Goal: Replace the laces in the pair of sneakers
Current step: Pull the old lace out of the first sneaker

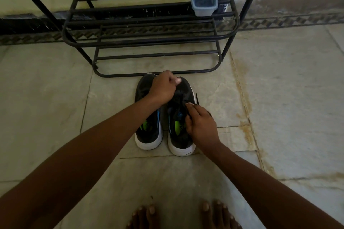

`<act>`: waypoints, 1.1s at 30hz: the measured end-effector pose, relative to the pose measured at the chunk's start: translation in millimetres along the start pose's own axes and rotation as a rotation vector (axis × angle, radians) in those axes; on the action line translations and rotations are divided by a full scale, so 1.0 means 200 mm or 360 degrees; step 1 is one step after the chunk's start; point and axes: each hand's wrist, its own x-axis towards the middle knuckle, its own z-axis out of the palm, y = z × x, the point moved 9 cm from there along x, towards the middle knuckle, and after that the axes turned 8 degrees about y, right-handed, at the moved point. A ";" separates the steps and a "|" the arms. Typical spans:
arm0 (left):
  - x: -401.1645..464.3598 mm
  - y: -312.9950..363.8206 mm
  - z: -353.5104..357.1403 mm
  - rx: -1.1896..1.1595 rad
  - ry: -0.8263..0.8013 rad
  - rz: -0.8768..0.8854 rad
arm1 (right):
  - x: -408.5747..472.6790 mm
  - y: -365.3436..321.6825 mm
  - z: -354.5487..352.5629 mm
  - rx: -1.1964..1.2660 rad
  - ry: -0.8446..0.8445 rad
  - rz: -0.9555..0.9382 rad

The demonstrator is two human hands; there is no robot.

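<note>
Two black sneakers with white soles stand side by side on the floor, toes pointing away from me. The left sneaker [149, 128] shows a green and blue insole. My left hand [163, 87] reaches across above the toe area of the right sneaker [179, 132], fingers curled, pinching a black lace. My right hand [201, 126] rests on the right side of that sneaker and pinches the black lace [197, 99] near the eyelets. A short lace end sticks out past the shoe's right edge.
A black metal shoe rack [149, 42] stands just beyond the sneakers, with a small blue-grey plastic container [203, 3] on one shelf. The floor is pale stone tile [288, 89]. My bare toes [182, 215] show at the bottom edge.
</note>
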 end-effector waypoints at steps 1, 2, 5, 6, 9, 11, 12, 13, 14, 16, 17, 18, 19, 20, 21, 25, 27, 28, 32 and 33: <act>0.01 -0.03 -0.02 -0.0191 0.0008 -0.0138 | 0.00 0.00 0.00 -0.0001 0.0009 0.0003; 0.02 -0.05 -0.03 -0.0301 -0.0003 -0.0219 | 0.00 0.00 0.00 -0.0002 0.0012 0.0010; 0.00 0.02 -0.07 -0.0070 -0.0198 0.0086 | -0.01 0.00 0.00 -0.0021 0.0005 0.0014; -0.02 0.05 -0.07 0.0148 -0.0249 0.0269 | -0.01 0.00 0.00 -0.0033 -0.0002 0.0017; -0.06 0.06 -0.08 0.0526 -0.0093 0.0503 | -0.01 0.00 0.01 -0.0049 -0.0019 0.0035; -0.05 0.04 -0.08 0.0377 0.0054 0.0471 | -0.01 0.01 0.01 -0.0050 -0.0022 0.0035; -0.05 0.03 -0.10 0.0196 0.0121 0.0384 | -0.01 0.01 0.01 -0.0046 -0.0019 0.0040; -0.03 0.00 -0.12 -0.0054 0.0174 0.0220 | -0.01 0.01 0.01 -0.0042 -0.0019 0.0045; -0.01 -0.03 -0.14 -0.0350 0.0207 0.0007 | -0.01 0.01 0.01 -0.0040 -0.0021 0.0051; 0.01 -0.07 -0.17 -0.0923 0.0208 -0.0365 | -0.02 0.01 0.01 -0.0037 -0.0028 0.0049; 0.01 -0.07 -0.18 -0.1094 0.0198 -0.0448 | -0.02 0.01 0.01 -0.0031 -0.0029 0.0045; 0.02 -0.07 -0.19 -0.1124 0.0183 -0.0434 | -0.02 0.01 0.01 -0.0025 -0.0028 0.0041; 0.03 -0.06 -0.21 -0.0986 0.0159 -0.0282 | -0.02 0.01 0.01 -0.0025 -0.0028 0.0038; 0.03 -0.01 -0.23 -0.0641 0.0092 0.0006 | -0.02 0.01 0.01 -0.0028 -0.0029 0.0041; 0.01 0.05 -0.19 -0.0187 -0.0047 0.0340 | -0.01 0.01 0.01 -0.0033 -0.0030 0.0044; -0.05 0.04 -0.02 0.0843 -0.0481 0.0892 | -0.01 0.01 0.01 -0.0049 -0.0032 0.0045; -0.03 0.07 -0.06 0.0721 -0.0301 0.0916 | -0.01 0.00 0.01 -0.0053 -0.0043 0.0045; -0.03 0.09 -0.10 0.0600 -0.0167 0.0902 | -0.01 0.00 0.01 -0.0060 -0.0050 0.0045; 0.02 0.06 -0.25 -0.0223 0.0264 0.0413 | -0.01 0.00 0.01 -0.0070 -0.0067 0.0045; 0.03 0.03 -0.26 -0.0592 0.0249 0.0181 | -0.01 0.00 0.01 -0.0069 -0.0066 0.0050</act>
